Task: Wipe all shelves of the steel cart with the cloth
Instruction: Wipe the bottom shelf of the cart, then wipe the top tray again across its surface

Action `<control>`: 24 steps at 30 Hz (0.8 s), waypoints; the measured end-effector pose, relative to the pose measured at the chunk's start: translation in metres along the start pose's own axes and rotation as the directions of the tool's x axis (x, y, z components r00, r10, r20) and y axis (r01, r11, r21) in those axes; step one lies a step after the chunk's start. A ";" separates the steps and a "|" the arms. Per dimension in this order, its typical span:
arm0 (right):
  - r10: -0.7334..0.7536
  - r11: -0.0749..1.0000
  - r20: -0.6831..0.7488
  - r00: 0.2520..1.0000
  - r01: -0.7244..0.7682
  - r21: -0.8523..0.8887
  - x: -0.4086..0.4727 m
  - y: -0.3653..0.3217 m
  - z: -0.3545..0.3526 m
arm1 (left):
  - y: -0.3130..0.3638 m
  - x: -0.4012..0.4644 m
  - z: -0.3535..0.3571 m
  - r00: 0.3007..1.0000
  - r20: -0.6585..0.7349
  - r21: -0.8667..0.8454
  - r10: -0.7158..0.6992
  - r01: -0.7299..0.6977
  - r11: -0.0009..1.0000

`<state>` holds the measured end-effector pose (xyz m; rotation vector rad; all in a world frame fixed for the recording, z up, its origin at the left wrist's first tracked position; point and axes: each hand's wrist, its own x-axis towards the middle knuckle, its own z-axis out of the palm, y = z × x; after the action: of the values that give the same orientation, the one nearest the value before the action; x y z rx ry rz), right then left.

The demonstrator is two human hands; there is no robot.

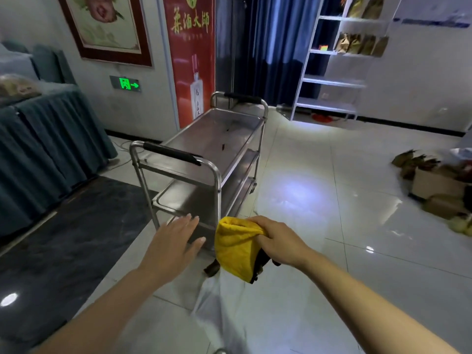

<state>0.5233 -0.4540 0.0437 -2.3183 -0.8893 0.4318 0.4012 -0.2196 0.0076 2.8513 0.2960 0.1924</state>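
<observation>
Steel cart (204,159): standing just ahead of you, three shelves, top one showing dark specks. Cloth (236,247): your right hand (277,242) is gripping it (bunched). Left hand (176,242): hovering, fingers spread, holding nothing. Be starting at the top shelf, flattening the cloth first.

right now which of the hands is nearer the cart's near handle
Left. The left hand reaches open toward the cart, below the black near handle. The right hand grips the yellow cloth, further right, off the cart's corner.
</observation>
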 end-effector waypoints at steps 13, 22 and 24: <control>0.224 0.974 -0.097 0.970 -0.220 0.048 0.171 0.091 -0.068 | -0.050 0.222 0.038 0.996 0.089 0.125 0.021 -0.033 0.992; 0.218 0.973 -0.072 0.973 -0.212 0.089 0.323 0.169 -0.113 | -0.072 0.372 0.072 0.986 0.049 0.187 -0.158 0.147 0.971; 0.184 0.979 -0.031 0.982 -0.180 0.095 0.364 0.185 -0.122 | -0.074 0.402 0.083 0.971 0.043 0.199 -0.236 0.223 0.954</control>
<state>0.9366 -0.3641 -0.0119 -2.3239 -0.6267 0.4911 0.7913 -0.0825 -0.0511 2.9721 0.6622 0.0222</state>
